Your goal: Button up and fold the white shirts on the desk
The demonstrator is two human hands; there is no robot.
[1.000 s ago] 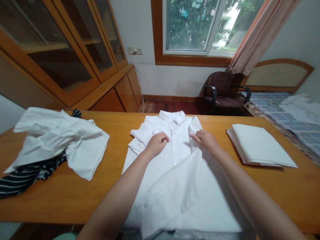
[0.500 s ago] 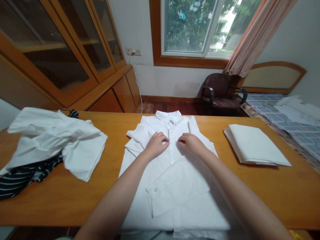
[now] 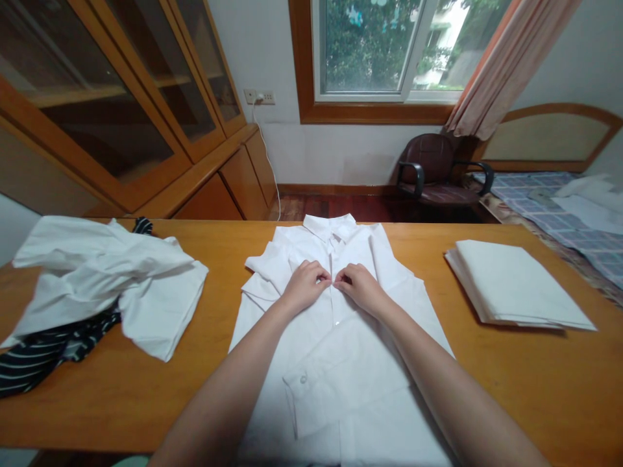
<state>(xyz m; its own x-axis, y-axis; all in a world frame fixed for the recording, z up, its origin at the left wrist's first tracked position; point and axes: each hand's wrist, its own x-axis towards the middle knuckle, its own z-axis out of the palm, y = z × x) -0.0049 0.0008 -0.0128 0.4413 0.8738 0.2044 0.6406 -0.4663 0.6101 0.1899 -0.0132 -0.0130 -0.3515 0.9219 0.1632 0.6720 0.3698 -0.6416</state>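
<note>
A white button-up shirt [image 3: 311, 337] lies flat, front up, in the middle of the wooden table [image 3: 219, 363], collar toward the window. One sleeve with a buttoned cuff is folded across its lower front. My left hand [image 3: 304, 285] and my right hand [image 3: 357, 287] meet at the shirt's button placket on the chest. Both hands have their fingers curled and pinch the fabric there, fingertips almost touching each other.
A loose heap of white clothes [image 3: 107, 279] over a dark striped garment [image 3: 43, 347] lies at the table's left. A neat folded white stack [image 3: 511, 288] sits at the right. Beyond the table are a wooden cabinet [image 3: 121, 110], a dark armchair [image 3: 433, 172] and a bed [image 3: 569, 220].
My right hand let the shirt's right side and sleeve fall flat, then slid left to the placket beside my left hand. The left hand barely moved.
</note>
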